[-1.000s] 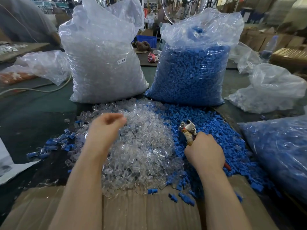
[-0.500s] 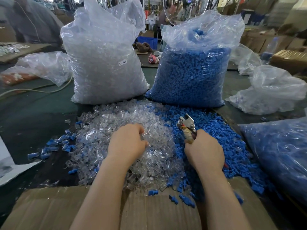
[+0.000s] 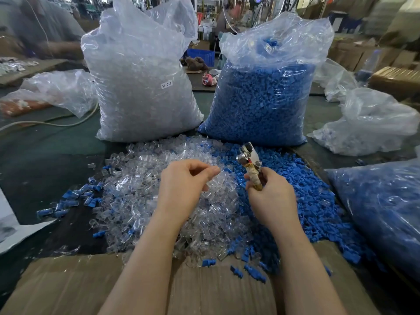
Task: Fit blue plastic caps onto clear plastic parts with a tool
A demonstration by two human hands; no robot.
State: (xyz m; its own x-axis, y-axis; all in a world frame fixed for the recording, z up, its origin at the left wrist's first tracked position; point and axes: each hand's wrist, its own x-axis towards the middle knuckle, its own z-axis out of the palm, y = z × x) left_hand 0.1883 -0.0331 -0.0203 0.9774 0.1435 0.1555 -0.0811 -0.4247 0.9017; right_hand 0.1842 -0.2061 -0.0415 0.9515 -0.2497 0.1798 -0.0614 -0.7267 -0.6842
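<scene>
Your left hand (image 3: 184, 189) hovers over the heap of small clear plastic parts (image 3: 145, 196), its grip curled with thumb and forefinger drawn together. It seems to pinch one clear part, but the piece is too transparent against the heap to be sure, so which way that part points cannot be told. The loose blue plastic caps (image 3: 302, 201) lie just right of the clear heap, beyond and beside your right hand (image 3: 270, 196). That grip is wrapped tight round the tape-bound handle of the metal plier-like tool (image 3: 248, 159), which stands nearly upright, long axis running away from you, head tilted slightly left toward the left grip. Whether its jaws hold a cap is not visible.

The likely trouble: a clear part pinched that lightly can slip or rotate before it meets the tool, so the cap seats crooked. Squeezing while your left fingertips sit close to the tool's head risks a nip. Stray blue caps mixed into the clear heap could also be picked up by mistake.
</scene>
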